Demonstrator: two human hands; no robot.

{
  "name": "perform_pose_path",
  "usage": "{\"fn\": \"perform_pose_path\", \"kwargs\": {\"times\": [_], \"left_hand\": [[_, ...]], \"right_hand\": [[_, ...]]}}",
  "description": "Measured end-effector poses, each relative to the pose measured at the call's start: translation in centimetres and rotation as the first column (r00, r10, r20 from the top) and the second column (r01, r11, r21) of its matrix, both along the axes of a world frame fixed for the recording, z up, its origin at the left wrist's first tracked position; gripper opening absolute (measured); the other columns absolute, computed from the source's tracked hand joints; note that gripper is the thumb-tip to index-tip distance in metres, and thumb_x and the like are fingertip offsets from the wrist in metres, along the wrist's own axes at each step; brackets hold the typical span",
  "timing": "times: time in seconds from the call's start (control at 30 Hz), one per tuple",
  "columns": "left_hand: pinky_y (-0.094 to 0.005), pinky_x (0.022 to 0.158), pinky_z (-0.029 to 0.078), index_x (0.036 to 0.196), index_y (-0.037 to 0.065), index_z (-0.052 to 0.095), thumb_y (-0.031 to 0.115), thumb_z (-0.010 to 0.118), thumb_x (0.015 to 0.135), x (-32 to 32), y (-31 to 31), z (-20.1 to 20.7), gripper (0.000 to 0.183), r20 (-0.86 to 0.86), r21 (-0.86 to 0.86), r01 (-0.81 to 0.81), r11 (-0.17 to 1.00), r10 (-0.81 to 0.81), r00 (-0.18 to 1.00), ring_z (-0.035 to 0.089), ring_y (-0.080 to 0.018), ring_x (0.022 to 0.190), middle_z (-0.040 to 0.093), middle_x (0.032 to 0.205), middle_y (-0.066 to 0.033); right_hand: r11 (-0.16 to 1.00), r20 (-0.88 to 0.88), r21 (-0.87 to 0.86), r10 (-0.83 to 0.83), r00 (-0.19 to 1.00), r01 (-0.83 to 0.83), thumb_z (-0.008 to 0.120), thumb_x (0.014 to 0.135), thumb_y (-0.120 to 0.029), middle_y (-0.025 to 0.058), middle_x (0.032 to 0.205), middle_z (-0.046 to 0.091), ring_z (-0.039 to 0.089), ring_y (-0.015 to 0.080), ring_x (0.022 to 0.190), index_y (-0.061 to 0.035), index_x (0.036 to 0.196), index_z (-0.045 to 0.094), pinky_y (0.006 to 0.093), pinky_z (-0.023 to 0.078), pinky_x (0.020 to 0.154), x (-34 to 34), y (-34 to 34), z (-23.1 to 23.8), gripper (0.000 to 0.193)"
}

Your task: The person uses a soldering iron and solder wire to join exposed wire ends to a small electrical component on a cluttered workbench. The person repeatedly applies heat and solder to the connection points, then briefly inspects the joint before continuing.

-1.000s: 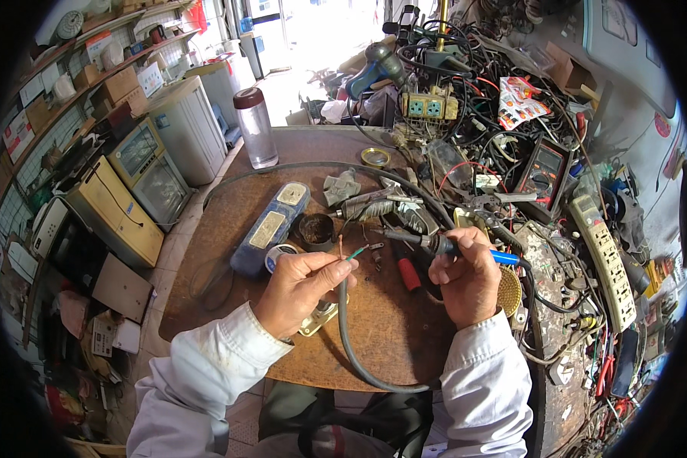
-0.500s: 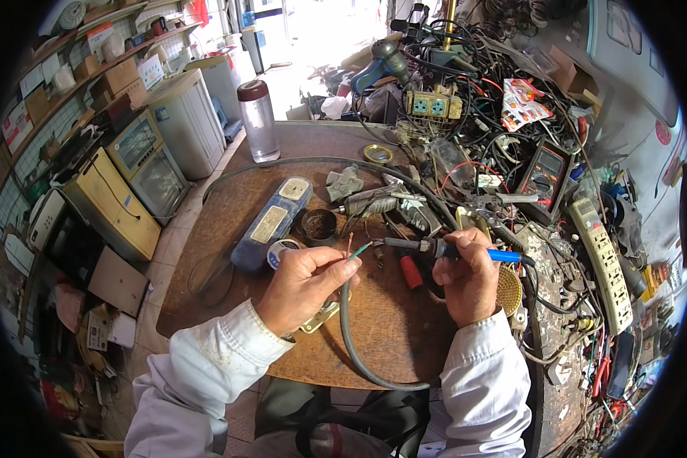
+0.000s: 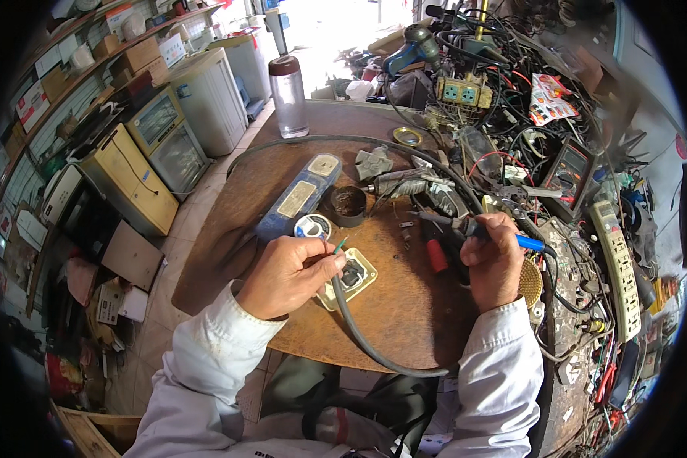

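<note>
My left hand (image 3: 294,276) pinches a thin green wire (image 3: 340,246) between thumb and fingers. A thick black cable (image 3: 351,324) curves from under this hand toward the table's front edge. In my right hand (image 3: 498,263) is a soldering iron with a blue handle (image 3: 528,243); its shaft points left, apart from the wire. A cream square plate (image 3: 369,276) with a dark middle lies just beyond the left hand's fingers. Next to that hand are a small white-and-blue spool (image 3: 313,227) and a round dark tin (image 3: 347,204). A red cylinder (image 3: 437,256) lies below the iron.
On the brown table (image 3: 404,336) lie a blue oblong box (image 3: 301,195) and grey metal tool parts. A clear bottle with a brown lid (image 3: 288,99) stands at the back. Tangled cables, a multimeter (image 3: 569,174) and a long power strip (image 3: 617,275) crowd the right.
The soldering iron has drawn away rightward from the wire, which it was at half a second ago. My left hand sits lower beside the spool, and more of the cream plate shows. The view has shifted.
</note>
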State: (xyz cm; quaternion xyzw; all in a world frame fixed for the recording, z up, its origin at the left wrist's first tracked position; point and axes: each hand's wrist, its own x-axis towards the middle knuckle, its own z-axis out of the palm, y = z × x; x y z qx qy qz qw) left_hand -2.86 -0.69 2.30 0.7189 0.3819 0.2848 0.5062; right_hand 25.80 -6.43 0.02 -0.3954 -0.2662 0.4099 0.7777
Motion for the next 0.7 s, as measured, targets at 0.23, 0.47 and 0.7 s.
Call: {"fn": "perform_pose_path", "kwargs": {"times": [0.23,0.47,0.7], "left_hand": [[-0.0213,0.051,0.045,0.096,-0.004,0.067,0.017,0.065,0.095,-1.5,-0.5,0.8,0.02,-0.056,-0.033,-0.019,0.999,0.018,0.998,0.057,-0.0051,0.058,0.065,0.074,-0.0013],[-0.0221,0.052,0.046,0.098,-0.004,0.069,0.015,0.067,0.093,-3.7,-0.3,0.6,0.02,-0.034,0.024,-0.054,0.998,0.055,0.998,0.058,-0.0052,0.058,0.067,0.073,-0.0027],[-0.0249,0.071,0.051,0.098,-0.005,0.068,0.004,0.065,0.09,-3.5,4.6,5.5,0.012,-0.099,0.41,-0.011,0.912,0.057,0.993,0.062,-0.009,0.078,0.069,0.085,-0.0056]], "right_hand": [[1.0,-0.013,0.003,0.0,1.0,0.0,0.061,0.088,-0.022,0.007,0.062,0.054,0.046,0.0147,0.047,-0.0014,0.089,0.061,0.0292,0.038,0.046,0.1,0.0,-0.3,0.02],[1.0,-0.006,0.002,0.01,1.0,-0.01,0.061,0.088,-0.021,0.0065,0.061,0.053,0.046,0.0148,0.048,-0.0015,0.091,0.061,0.0295,0.039,0.047,0.0,0.0,-0.2,0.02],[1.0,-0.003,0.008,0.003,1.0,-0.003,0.06,0.089,-0.021,0.0058,0.062,0.052,0.046,0.0149,0.048,-0.0018,0.09,0.061,0.0296,0.039,0.047,0.3,0.2,-0.6,0.019]]}}
